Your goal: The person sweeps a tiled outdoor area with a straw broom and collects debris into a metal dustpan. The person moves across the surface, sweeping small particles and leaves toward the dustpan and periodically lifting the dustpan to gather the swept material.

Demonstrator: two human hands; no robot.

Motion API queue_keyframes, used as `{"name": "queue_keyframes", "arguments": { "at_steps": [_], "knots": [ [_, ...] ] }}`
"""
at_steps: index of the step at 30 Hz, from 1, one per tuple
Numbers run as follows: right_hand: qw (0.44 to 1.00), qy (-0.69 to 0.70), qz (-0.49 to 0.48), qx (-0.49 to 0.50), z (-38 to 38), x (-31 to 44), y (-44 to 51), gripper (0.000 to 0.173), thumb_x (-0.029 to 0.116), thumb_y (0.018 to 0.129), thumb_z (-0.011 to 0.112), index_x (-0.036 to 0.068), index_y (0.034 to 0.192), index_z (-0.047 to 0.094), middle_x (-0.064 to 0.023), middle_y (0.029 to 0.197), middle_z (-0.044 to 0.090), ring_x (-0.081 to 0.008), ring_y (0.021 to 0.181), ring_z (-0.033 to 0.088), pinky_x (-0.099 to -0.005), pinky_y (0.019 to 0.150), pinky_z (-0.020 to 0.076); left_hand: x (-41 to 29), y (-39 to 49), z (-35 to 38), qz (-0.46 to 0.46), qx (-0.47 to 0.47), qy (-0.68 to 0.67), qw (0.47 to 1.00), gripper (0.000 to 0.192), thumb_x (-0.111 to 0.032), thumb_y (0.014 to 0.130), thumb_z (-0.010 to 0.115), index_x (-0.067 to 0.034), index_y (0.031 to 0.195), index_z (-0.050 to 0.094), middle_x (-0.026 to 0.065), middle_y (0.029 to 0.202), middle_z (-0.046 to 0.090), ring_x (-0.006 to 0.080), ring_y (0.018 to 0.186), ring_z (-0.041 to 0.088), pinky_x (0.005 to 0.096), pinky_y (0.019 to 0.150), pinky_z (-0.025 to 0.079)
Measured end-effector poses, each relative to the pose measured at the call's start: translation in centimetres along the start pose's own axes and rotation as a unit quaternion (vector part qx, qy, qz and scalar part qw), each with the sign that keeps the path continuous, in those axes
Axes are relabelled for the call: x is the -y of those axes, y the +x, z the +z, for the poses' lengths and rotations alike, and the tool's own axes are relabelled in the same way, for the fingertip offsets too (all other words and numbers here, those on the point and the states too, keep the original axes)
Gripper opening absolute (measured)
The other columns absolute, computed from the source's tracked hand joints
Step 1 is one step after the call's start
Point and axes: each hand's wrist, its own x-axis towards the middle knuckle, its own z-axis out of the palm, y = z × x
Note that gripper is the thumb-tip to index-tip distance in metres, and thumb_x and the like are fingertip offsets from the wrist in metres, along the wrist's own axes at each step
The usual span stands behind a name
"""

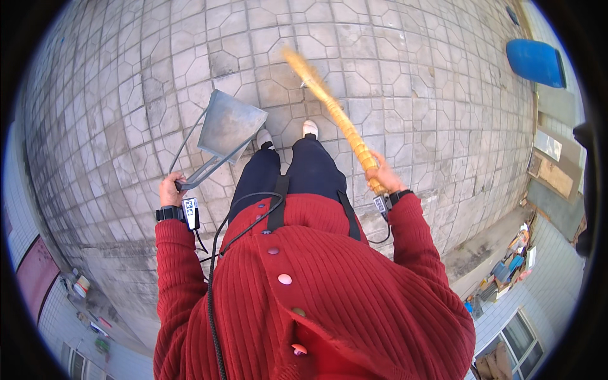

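Note:
My left hand point(171, 189) is closed around the handle of a grey metal dustpan point(230, 124). The pan hangs at the left of my legs, its tray partly over my left shoe. My right hand point(385, 175) grips the lower end of a yellow straw hand broom point(343, 119). The broom slants up and to the left, and its bristle end is blurred, beyond my right shoe. Broom and dustpan are apart. Each wrist bears a black strap with a small device and a cable.
Patterned paving tiles point(185, 61) lie all around. A blue plastic barrel point(534, 62) lies at the upper right by the wall. Boards point(553, 173) lean at the right. Mixed clutter point(508, 270) is piled at the lower right; a white bucket point(81, 286) stands lower left.

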Motion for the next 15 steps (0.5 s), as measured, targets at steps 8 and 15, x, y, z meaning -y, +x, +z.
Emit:
{"name": "queue_keyframes", "arguments": {
  "at_steps": [8,15],
  "knots": [
    [0.855,-0.463,-0.104,-0.207,-0.3,0.7,11.7,0.063,0.005,0.066,0.056,0.013,0.123,0.032,-0.019,0.074,0.058,-0.0314,0.064,0.058,-0.042,0.056,0.0458,0.3,0.0,0.3,-0.004,-0.005,-0.008,1.0,0.012,-0.018,0.066,0.058,-0.007,0.065,0.056,0.0031,0.059,0.055,0.0139,0.052,0.05,0.0292,0.047,0.037],
    [0.816,-0.56,-0.068,-0.126,-2.7,-0.5,4.4,0.065,0.006,0.066,0.057,0.014,0.125,0.031,-0.0236,0.087,0.058,-0.0398,0.083,0.055,-0.0447,0.072,0.0447,0.9,0.7,0.6,0.001,0.003,-0.007,1.0,0.012,-0.018,0.066,0.058,-0.006,0.065,0.056,0.0035,0.059,0.055,0.0136,0.052,0.051,0.0289,0.047,0.038]
  ]
}}
